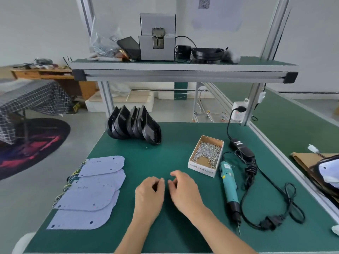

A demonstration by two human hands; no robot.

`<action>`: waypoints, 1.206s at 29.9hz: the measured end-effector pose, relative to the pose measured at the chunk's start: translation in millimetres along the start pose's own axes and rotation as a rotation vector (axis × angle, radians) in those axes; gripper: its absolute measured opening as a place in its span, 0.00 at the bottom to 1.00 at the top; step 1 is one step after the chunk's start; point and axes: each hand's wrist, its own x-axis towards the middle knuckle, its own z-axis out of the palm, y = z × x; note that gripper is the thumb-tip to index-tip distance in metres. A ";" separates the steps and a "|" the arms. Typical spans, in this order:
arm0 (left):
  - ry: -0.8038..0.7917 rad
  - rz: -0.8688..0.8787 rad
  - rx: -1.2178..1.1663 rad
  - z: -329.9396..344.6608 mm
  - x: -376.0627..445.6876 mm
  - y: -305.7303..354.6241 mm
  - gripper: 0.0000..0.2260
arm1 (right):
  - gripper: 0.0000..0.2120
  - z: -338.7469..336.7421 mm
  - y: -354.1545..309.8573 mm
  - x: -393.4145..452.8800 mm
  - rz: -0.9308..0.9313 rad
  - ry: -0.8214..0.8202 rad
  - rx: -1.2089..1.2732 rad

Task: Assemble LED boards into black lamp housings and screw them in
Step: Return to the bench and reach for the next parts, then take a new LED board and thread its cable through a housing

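Both hands at frame center on the green mat [165,158]: left hand [149,194] & right hand [183,189] fingers curled, fingertips nearly meeting; can't tell if grasping anything. LED boards [95,191] lie lower left.

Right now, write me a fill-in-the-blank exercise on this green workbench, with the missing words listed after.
1. The small cardboard box holds a heap of silver ____.
2. The teal electric screwdriver lies on the mat, to the ____ of the right hand.
3. The pale LED boards lie overlapped to the ____ of the left hand.
4. The black lamp housings stand at the mat's ____ edge.

Missing words: screws; right; left; far
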 end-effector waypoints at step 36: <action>0.125 -0.022 -0.201 -3.4 4.0 -6.0 0.24 | 0.13 -27.1 -8.9 -9.9 -0.539 0.247 -0.514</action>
